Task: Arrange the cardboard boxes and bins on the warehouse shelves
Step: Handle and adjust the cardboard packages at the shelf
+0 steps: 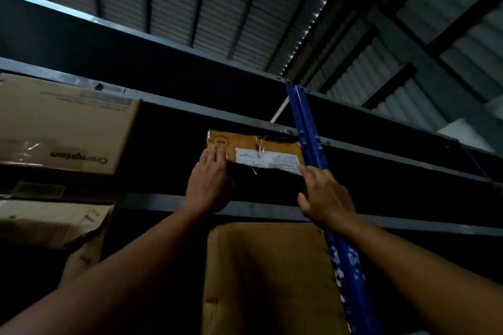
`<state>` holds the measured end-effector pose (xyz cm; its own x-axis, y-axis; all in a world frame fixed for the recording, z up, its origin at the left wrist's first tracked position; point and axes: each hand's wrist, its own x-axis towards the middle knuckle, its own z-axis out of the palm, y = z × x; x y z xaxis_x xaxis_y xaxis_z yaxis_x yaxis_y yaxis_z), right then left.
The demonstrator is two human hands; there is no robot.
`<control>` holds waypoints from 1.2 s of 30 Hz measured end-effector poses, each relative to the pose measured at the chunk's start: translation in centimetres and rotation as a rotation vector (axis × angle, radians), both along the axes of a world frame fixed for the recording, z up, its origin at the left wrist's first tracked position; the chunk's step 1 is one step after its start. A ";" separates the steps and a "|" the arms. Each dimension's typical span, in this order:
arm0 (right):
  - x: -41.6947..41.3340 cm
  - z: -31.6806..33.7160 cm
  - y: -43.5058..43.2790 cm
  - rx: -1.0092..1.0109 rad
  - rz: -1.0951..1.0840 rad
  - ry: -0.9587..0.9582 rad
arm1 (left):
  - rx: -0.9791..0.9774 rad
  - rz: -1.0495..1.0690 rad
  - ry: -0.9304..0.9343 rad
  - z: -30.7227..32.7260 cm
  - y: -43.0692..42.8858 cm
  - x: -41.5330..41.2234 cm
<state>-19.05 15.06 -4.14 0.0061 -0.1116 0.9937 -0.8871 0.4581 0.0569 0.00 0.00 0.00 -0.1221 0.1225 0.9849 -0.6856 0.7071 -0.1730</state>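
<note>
A small brown cardboard box [272, 148] with a white label sits on an upper dark shelf [168, 200], seen from below. My left hand [211, 182] presses flat against the box's left front, fingers straight. On the box's right lower corner lies my right hand [326, 196], fingers extended, just beside the blue upright. The lower part of the box is in shadow.
A blue rack upright [307, 133] runs diagonally right of the box. A large printed carton [65, 125] stands at the left on the same level. One shelf down are a crumpled box [51, 223] and a plain brown box [266, 275]. Corrugated roof overhead.
</note>
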 end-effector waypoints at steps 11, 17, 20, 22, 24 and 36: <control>-6.6 3.8 -6.3 -0.063 0.245 -0.343 | 0.495 -0.054 0.374 0.2 -2.5 -4.8; -9.4 4.2 -9.2 -0.166 0.370 -0.413 | 0.402 0.125 0.396 -0.6 -2.9 -5.6; -10.2 4.5 -9.3 -0.181 0.358 -0.414 | 0.361 0.131 0.366 -0.7 -3.0 -5.6; -10.0 4.7 -8.8 -0.164 0.329 -0.417 | 0.358 0.123 0.358 -0.7 -2.7 -5.3; -9.7 4.9 -8.4 -0.156 0.324 -0.416 | 0.358 0.111 0.342 -0.5 -2.4 -5.0; -6.5 4.1 -3.5 -0.176 0.167 -0.409 | 0.320 -0.028 0.397 -1.0 -0.8 -2.9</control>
<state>-25.55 11.55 -0.01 -0.3861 0.0277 0.9221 -0.8828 0.2787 -0.3780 -2.91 -0.82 -0.96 0.2679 -0.1948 0.9435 -0.6343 0.7014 0.3250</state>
